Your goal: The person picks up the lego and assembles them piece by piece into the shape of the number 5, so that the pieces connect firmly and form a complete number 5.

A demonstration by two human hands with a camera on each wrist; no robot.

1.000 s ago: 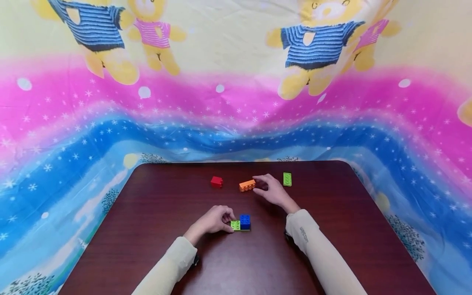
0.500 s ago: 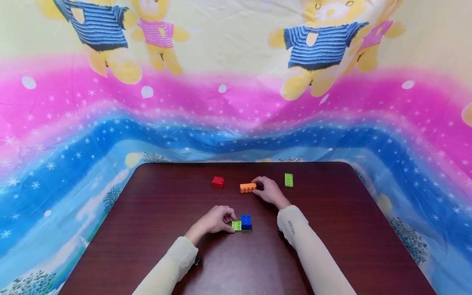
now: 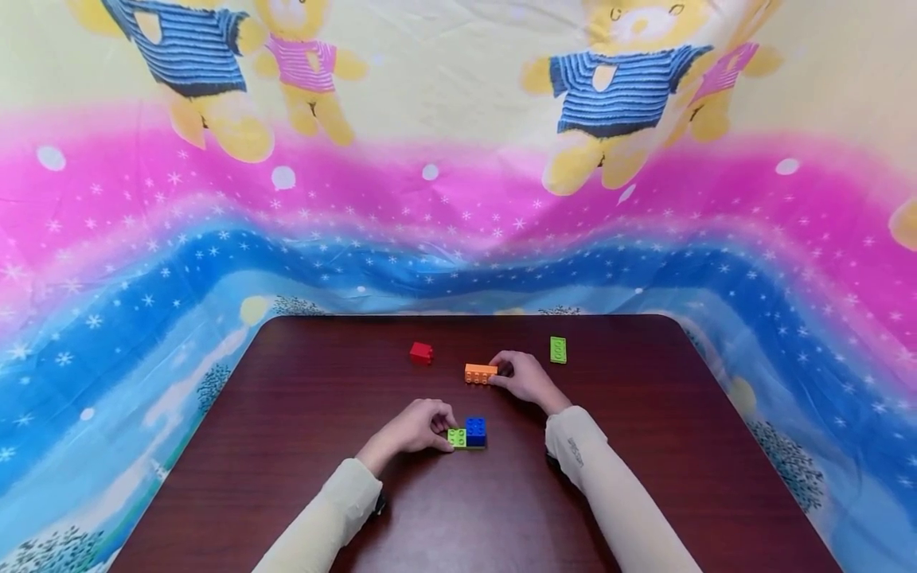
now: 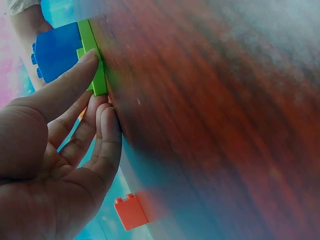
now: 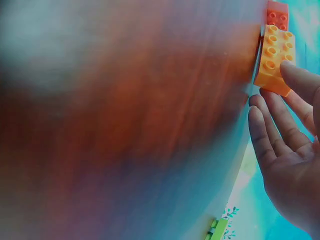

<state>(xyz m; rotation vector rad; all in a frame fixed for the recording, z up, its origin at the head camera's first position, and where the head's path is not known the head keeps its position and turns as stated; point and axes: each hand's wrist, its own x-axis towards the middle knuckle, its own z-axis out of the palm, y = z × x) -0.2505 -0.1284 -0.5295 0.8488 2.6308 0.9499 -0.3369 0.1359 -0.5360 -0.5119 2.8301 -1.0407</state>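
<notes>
In the head view my left hand [image 3: 414, 426] pinches the left end of a light green building plate [image 3: 457, 438]. A blue brick [image 3: 476, 430] is seated on that plate's right end, studs up. The left wrist view has the thumb [image 4: 70, 85] lying against the plate's edge, fingers behind it. Farther back, my right hand [image 3: 525, 375] holds the right end of an orange brick [image 3: 480, 374] between thumb and fingers. The orange brick's studs face toward me. Part of its right end is hidden by the hand.
A red brick [image 3: 421, 353] lies on its side left of the orange one. Back right, another light green plate [image 3: 558, 350] rests on the dark wood table [image 3: 301, 477]. Printed cloth [image 3: 444, 207] hangs behind the table's far edge.
My right hand has closed on the orange brick's end. The brick has turned slightly and come a little toward me. The left hand, green plate and blue brick stay in place.
</notes>
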